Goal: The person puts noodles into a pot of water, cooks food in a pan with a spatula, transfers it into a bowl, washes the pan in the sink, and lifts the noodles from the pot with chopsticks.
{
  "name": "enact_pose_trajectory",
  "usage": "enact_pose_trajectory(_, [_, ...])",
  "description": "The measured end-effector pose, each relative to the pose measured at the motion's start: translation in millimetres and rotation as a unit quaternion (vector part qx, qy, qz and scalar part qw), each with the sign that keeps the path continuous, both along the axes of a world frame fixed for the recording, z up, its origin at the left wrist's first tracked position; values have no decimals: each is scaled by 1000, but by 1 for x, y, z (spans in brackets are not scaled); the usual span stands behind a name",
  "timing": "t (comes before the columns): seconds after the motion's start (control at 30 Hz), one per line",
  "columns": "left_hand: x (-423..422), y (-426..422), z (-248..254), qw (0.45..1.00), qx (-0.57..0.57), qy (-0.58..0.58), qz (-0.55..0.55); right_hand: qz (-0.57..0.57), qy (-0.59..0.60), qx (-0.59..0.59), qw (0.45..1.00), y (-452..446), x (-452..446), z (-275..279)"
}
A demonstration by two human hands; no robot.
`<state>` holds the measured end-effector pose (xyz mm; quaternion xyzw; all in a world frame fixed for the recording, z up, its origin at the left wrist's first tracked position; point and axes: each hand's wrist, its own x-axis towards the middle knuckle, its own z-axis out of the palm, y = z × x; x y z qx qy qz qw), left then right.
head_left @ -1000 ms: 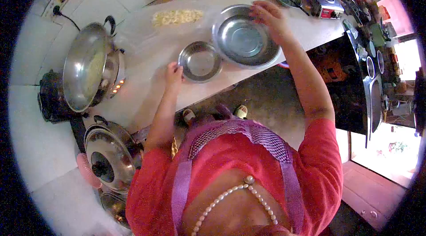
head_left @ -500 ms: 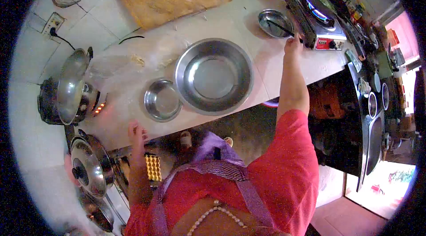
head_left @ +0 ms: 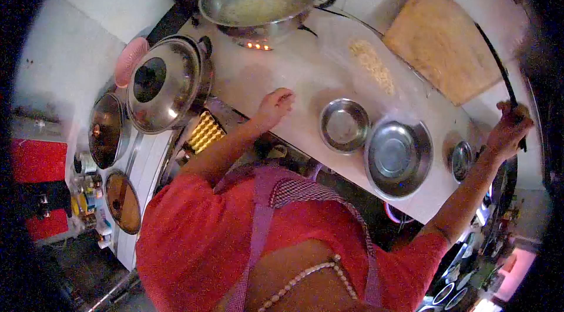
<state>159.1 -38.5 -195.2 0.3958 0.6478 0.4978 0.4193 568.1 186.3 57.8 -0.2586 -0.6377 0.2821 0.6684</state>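
Newly raised from the bowl (head_left: pixel 462 162) nearest the right grip (head_left: pixel 510 130): long dark utensil (head_left: pixel 496 56), clasped there, freed for use; left grip (head_left: pixel 275 109) empty, loosely curled.

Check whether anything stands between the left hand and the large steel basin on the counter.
Yes: the smaller steel bowl sits on the counter beside the large steel basin, on the straight line from the left hand. Nothing else visible stands between them.

Black utensil (head_left: pixel 499 63) partly hidden by the right hand (head_left: pixel 512 127).
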Motion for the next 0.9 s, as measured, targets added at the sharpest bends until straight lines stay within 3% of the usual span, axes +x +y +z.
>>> enact_pose_trajectory(0.07, [-5, 5, -1, 998, 55, 23, -16, 116, -80, 20, 990, -5, -84, 22])
enact_pose_trajectory(0.17, [-21, 8, -2, 989, 112, 96, -26, 118, -252, 60, 959, -20, -232, 10])
enact_pose_trajectory(0.23, [-35, 2, 10, 978, 141, 150, -25, 280, -392, -5, 877, -44, -329, 20])
enact_pose_trajectory(0.27, [-45, -2, 12, 983, 127, 133, -24, 357, -373, -83, 852, -37, -370, 1])
enact_pose_trajectory(0.33, [-54, -12, 14, 990, 95, 101, -23, 365, -447, 12, 817, -16, -427, -45])
enact_pose_trajectory(0.4, [-69, -22, -2, 985, 96, 145, 11, 377, -493, 51, 782, -4, -469, -93])
enact_pose_trajectory(0.5, [-86, -43, -17, 989, 69, 109, 68, 407, -515, 101, 747, 19, -503, -120])
enact_pose_trajectory(0.53, [-91, -48, -19, 991, 54, 79, 89, 379, -504, 12, 776, 32, -504, -124])
enact_pose_trajectory(0.63, [-104, -61, -26, 989, 16, 38, 145, 256, -491, -28, 832, 66, -503, -118])
enact_pose_trajectory(0.73, [-113, -61, -36, 989, 19, 20, 148, 228, -417, -44, 879, 95, -495, -106])
enact_pose_trajectory(0.83, [-114, -61, -35, 989, 36, 33, 138, 212, -449, -149, 855, 112, -497, -126])
enact_pose_trajectory(0.9, [-114, -57, -30, 990, 29, 62, 124, 248, -400, -196, 860, 99, -496, -149])
